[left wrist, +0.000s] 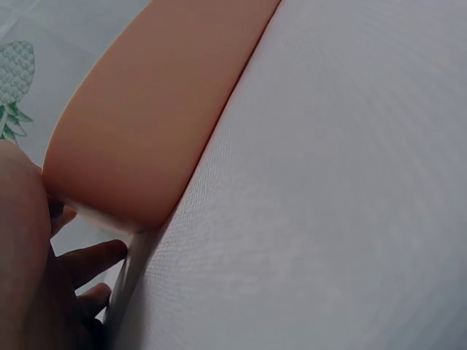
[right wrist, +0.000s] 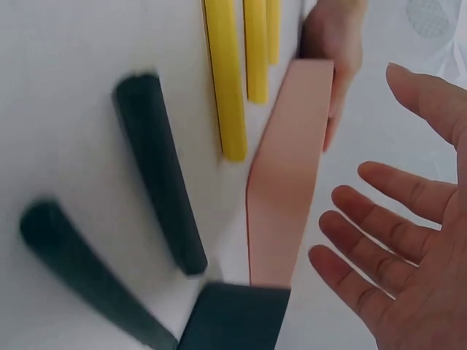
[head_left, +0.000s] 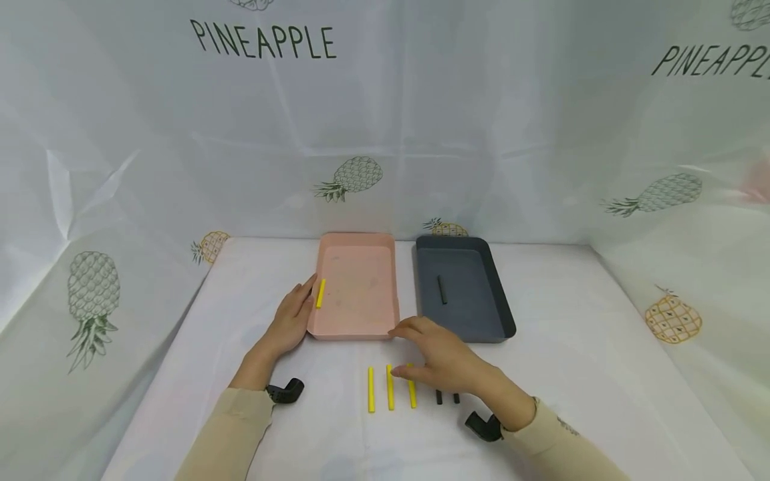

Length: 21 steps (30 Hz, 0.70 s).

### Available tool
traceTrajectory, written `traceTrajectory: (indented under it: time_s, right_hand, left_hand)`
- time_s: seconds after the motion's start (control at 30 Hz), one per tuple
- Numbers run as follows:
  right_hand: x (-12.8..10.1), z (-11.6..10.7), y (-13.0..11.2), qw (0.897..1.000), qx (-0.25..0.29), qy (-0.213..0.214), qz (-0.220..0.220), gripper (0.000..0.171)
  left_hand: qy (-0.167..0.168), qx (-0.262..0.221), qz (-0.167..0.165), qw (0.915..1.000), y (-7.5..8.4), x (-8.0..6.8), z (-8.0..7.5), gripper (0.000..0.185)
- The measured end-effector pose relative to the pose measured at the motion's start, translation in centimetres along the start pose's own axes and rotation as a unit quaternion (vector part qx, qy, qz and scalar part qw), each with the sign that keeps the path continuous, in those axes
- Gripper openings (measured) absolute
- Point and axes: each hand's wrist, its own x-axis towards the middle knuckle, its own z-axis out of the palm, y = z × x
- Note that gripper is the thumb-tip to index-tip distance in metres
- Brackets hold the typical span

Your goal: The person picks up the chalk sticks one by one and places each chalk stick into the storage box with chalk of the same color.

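Observation:
My left hand (head_left: 291, 321) rests along the outer left wall of a pink tray (head_left: 361, 294), fingers fairly straight. One yellow stick (head_left: 321, 294) lies in that tray beside its left wall. Over the table, my right hand (head_left: 448, 354) hovers with spread fingers and an empty palm, its fingertips overlapping the pink tray's front right corner in the head view. Below it are several sticks in a row: three yellow sticks (head_left: 371, 389) and two black sticks (right wrist: 160, 175), the latter partly hidden by the hand in the head view.
Right of the pink tray stands a dark grey tray (head_left: 469, 300) holding one black stick (head_left: 442, 290). A white cloth (head_left: 559, 314) covers the table, and a pineapple-print curtain (head_left: 481, 133) hangs behind and at both sides. Each wrist wears a small black camera (head_left: 287, 391).

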Motion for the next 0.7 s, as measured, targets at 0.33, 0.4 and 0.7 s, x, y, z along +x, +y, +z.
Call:
traceTrajectory:
  time_s: [0.33,0.4,0.7]
  right_hand:
    - [0.7,1.6,-1.6,0.999,-0.025,-0.036,-0.003,0.069]
    - [0.9,1.9,-1.8,0.998,-0.033,-0.044,-0.007,0.070]
    - [1.3,3.3,-2.8,0.994,-0.075,-0.074,-0.008,0.071]
  left_hand:
    - [0.004,0.014,-0.001,0.9999,0.1,0.0,0.2,0.054]
    - [0.005,0.013,-0.001,0.9999,0.1,0.0,0.2,0.054]
    - [0.009,0.016,0.003,0.9998,-0.2,0.3,0.4,0.054]
